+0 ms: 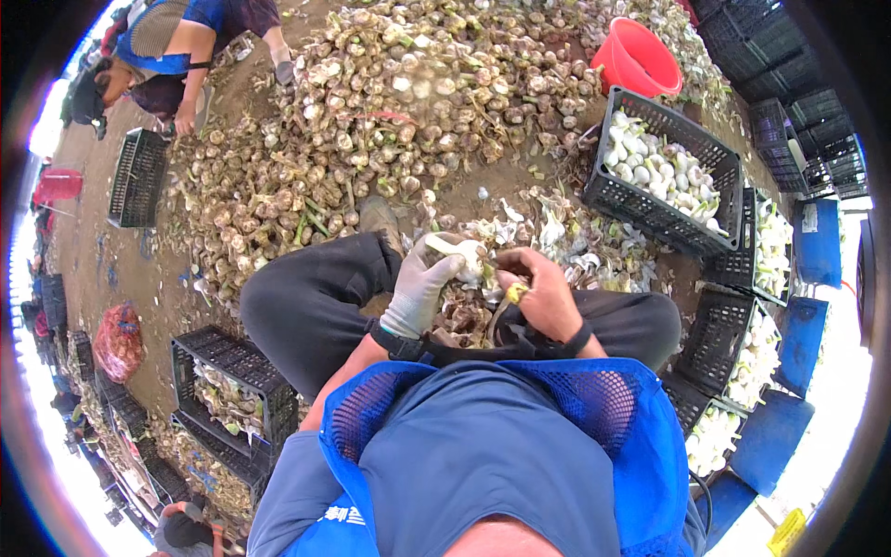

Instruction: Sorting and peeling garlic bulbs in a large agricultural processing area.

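Note:
My left hand (420,287), in a pale work glove, grips a white garlic bulb (471,259) by its side, its cut stem pointing left. My bare right hand (546,291) is at the bulb's right side, fingers curled. At its thumb shows a narrow thing with a yellow part (516,292); a thin strip runs down from it, and I cannot tell whether it is a knife. Dry brown garlic skins (463,317) lie between my crossed legs, below both hands. Ahead of my legs are loose white and brown peelings (550,233).
A large heap of unpeeled garlic (418,90) spreads ahead and left. A black plastic crate of cleaned bulbs (661,174) stands front right, with more crates (720,341) beside me. Behind it is a red bucket (635,59). Another crate (233,383) stands left; a person (188,42) bends at far left.

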A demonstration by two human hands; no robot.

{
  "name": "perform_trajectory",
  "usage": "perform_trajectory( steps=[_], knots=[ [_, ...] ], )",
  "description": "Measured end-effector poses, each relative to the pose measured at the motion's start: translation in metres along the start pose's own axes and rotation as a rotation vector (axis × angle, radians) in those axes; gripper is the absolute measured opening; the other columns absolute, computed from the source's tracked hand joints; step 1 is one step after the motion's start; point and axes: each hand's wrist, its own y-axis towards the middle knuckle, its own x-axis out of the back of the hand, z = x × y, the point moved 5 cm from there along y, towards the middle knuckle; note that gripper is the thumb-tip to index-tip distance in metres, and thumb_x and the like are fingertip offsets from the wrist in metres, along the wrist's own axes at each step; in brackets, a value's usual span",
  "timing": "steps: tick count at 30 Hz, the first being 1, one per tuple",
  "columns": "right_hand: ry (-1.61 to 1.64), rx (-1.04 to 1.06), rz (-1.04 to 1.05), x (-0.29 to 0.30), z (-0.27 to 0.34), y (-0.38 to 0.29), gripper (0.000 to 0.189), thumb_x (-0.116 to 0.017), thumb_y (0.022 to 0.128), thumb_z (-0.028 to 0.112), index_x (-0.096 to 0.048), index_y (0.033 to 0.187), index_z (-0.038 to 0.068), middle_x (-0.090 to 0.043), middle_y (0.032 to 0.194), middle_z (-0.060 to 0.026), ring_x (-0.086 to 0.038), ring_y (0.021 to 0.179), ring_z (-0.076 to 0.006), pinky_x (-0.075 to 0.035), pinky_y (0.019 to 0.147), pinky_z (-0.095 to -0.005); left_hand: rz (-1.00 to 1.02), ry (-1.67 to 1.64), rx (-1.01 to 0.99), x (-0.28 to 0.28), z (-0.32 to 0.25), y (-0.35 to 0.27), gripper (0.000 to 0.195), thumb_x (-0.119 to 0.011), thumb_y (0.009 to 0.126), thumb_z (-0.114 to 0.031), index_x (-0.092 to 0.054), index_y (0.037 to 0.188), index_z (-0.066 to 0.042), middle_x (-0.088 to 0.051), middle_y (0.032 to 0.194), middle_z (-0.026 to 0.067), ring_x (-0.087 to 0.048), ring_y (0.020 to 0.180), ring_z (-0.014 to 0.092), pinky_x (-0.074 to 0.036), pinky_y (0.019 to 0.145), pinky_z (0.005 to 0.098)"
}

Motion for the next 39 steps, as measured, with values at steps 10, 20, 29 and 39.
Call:
perform_trajectory(
  steps=[10, 20, 29, 39],
  knots=[
    [-0.004, 0.083, -0.012, -0.029, -0.002, 0.008, 0.032, -0.072, 0.091, 0.006, -0.060, 0.119, -0.003, -0.073, 0.095, -0.0126, -0.068, 0.088, -0.0194, -0.054, 0.082, -0.0324, -0.040, 0.334, -0.250, -0.012, -0.022, -0.012, 0.035, -0.077, 0.087, -0.007, -0.059, 0.117, -0.003, -0.065, 0.122, 0.0081, -0.066, 0.109, 0.017, -0.054, 0.095, 0.0303],
    [-0.044, -0.012, -0.057, -0.020, -0.010, 0.007, 0.027, -0.077, 0.091, 0.020, -0.070, 0.101, -0.004, -0.074, 0.091, -0.0195, -0.070, 0.082, -0.0242, -0.054, 0.077, -0.0382, -0.123, 0.297, -0.182, -0.014, -0.015, -0.006, 0.030, -0.075, 0.087, -0.001, -0.059, 0.112, -0.003, -0.061, 0.129, 0.0108, -0.063, 0.115, 0.021, -0.052, 0.099, 0.0319],
    [-0.169, 0.035, -0.081, -0.022, -0.021, 0.012, 0.019, -0.068, 0.093, 0.020, -0.071, 0.096, 0.001, -0.070, 0.089, -0.0250, -0.067, 0.086, -0.0437, -0.052, 0.076, -0.0490, -0.127, 0.586, -0.402, -0.016, -0.010, 0.005, 0.027, -0.073, 0.082, 0.002, -0.060, 0.104, -0.005, -0.060, 0.124, 0.0082, -0.062, 0.107, 0.017, -0.050, 0.095, 0.0289],
    [0.454, -0.063, 0.015, 0.027, -0.042, 0.022, 0.014, -0.072, 0.090, 0.011, -0.071, 0.098, -0.001, -0.073, 0.091, -0.0118, -0.069, 0.087, -0.0213, -0.054, 0.080, -0.0357, -0.068, -0.343, 0.053, -0.002, 0.000, 0.008, 0.026, -0.053, 0.097, -0.009, -0.056, 0.122, -0.002, -0.068, 0.121, 0.0156, -0.068, 0.110, 0.029, -0.057, 0.097, 0.0414]
  ],
)
